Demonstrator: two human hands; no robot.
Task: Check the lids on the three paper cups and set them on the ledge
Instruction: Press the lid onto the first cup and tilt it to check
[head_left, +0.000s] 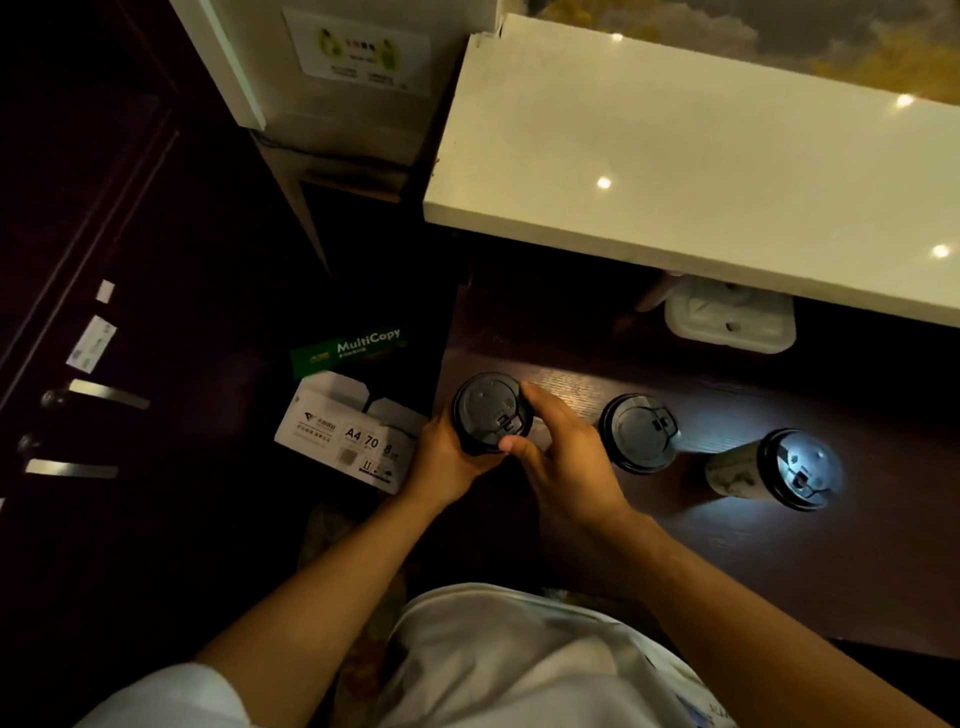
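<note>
Paper cups (641, 434) standing on table (779, 545); leftmost cup (491, 413), at left edge, being clasped by left hand (447, 457) and right hand (561, 452).

A MultiCopy paper box (347, 431) sits left of the dark wooden desk (779, 561).

At frame centre, the left hand (448, 457) and right hand (563, 457) grip the leftmost cup (491, 413); two other cups (640, 432) (779, 467) stand right of it on the dark tabletop (779, 561).
</note>
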